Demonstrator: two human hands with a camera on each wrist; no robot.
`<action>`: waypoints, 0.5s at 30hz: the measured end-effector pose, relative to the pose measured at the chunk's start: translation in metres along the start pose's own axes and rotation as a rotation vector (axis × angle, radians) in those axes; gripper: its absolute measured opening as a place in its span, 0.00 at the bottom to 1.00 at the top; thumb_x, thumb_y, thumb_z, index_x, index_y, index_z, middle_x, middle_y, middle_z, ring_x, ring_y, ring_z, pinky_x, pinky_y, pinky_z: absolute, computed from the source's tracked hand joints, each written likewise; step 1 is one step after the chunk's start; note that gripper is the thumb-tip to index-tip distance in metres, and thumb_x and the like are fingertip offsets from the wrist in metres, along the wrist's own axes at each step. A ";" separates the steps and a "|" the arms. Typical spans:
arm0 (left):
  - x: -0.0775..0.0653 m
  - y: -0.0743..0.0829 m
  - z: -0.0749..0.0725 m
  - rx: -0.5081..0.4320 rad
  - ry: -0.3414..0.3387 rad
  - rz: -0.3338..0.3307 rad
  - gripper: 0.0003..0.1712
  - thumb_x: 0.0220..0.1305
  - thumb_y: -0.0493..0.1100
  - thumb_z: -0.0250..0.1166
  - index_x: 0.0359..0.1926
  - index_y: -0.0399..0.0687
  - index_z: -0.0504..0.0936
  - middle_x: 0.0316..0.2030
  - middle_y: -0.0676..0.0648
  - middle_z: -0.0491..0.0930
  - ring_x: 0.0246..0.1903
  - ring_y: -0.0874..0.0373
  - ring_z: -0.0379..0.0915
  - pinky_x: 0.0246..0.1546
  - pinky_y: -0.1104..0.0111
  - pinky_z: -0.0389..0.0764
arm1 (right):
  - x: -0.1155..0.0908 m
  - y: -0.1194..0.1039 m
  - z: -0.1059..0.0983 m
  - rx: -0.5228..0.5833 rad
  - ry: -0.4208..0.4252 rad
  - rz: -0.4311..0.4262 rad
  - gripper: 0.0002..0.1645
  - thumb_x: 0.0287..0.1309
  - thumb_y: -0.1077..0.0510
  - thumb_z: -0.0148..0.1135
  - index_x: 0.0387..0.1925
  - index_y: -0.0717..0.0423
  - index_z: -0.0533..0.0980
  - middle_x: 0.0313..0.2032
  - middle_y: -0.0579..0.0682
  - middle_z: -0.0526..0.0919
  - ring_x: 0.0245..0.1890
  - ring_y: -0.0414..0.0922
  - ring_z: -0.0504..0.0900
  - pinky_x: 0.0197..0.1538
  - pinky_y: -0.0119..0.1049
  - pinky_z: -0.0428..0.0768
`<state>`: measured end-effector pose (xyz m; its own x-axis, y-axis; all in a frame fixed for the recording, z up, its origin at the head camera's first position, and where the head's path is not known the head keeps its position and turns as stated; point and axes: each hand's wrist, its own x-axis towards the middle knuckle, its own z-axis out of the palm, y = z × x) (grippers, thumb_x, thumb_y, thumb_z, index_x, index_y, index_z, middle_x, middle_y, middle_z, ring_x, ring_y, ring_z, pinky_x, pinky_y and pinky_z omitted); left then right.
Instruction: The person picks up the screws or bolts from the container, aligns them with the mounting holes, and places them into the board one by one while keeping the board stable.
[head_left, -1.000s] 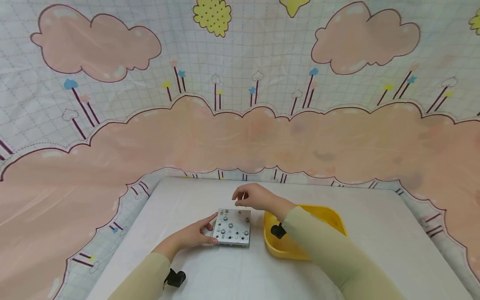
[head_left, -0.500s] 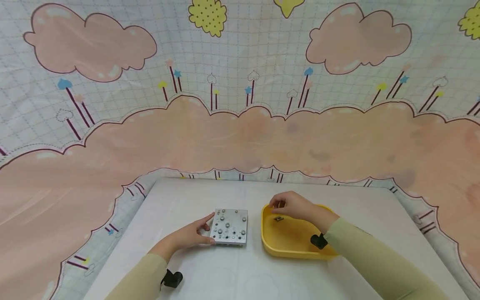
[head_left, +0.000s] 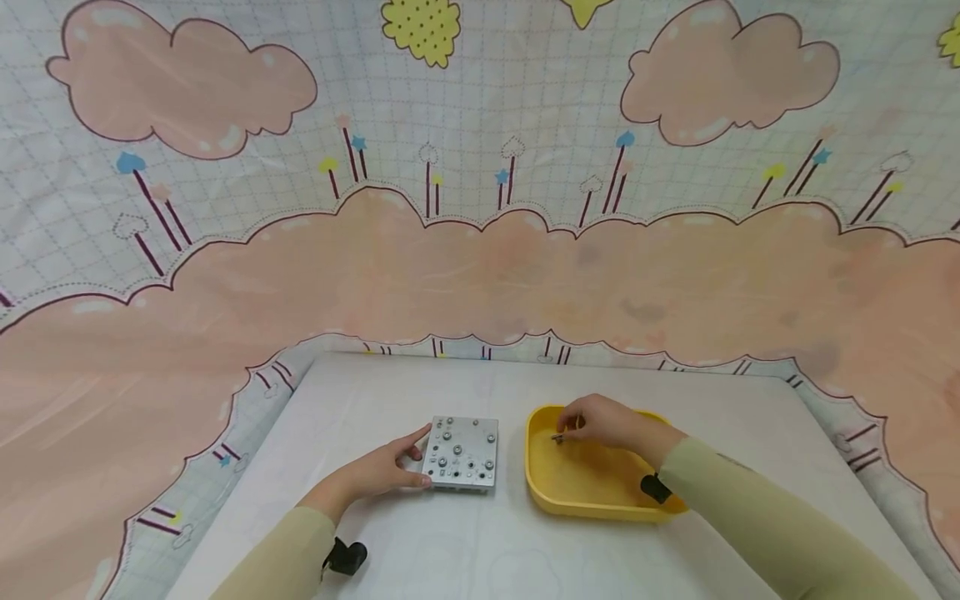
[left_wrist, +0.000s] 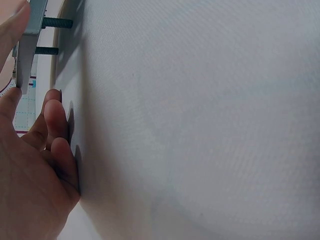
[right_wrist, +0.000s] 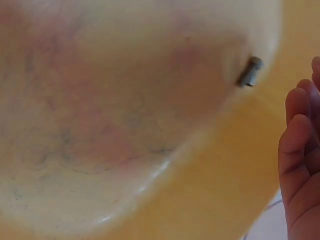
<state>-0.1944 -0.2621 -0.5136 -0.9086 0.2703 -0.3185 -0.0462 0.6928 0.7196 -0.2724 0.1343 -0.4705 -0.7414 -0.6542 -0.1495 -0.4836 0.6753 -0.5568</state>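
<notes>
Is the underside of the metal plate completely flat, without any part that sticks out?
No, the left wrist view shows two threaded screws protruding from the metal plate towards the white table.

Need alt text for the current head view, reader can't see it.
A person's left hand grips the left side of a studded metal plate on a white table, while the right hand reaches into a yellow tray, close to a small metal part. Behind is a cloud-patterned cloth.
</notes>
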 end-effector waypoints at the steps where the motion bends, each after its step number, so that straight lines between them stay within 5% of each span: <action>1: 0.000 0.000 0.000 -0.005 -0.001 -0.003 0.58 0.49 0.58 0.77 0.77 0.63 0.56 0.50 0.49 0.68 0.35 0.55 0.64 0.36 0.62 0.64 | 0.001 0.001 0.001 -0.015 -0.014 0.002 0.05 0.63 0.59 0.66 0.39 0.50 0.85 0.30 0.40 0.78 0.33 0.41 0.74 0.38 0.35 0.75; 15: 0.001 0.000 0.001 0.004 0.004 -0.014 0.58 0.49 0.58 0.78 0.77 0.64 0.56 0.50 0.51 0.68 0.35 0.56 0.64 0.36 0.63 0.65 | 0.011 0.008 0.019 -0.127 -0.040 0.000 0.02 0.61 0.57 0.68 0.36 0.46 0.82 0.29 0.37 0.77 0.31 0.40 0.73 0.42 0.39 0.75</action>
<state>-0.1953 -0.2613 -0.5150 -0.9095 0.2580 -0.3259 -0.0570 0.6993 0.7125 -0.2754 0.1264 -0.4918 -0.7232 -0.6658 -0.1834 -0.5409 0.7112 -0.4491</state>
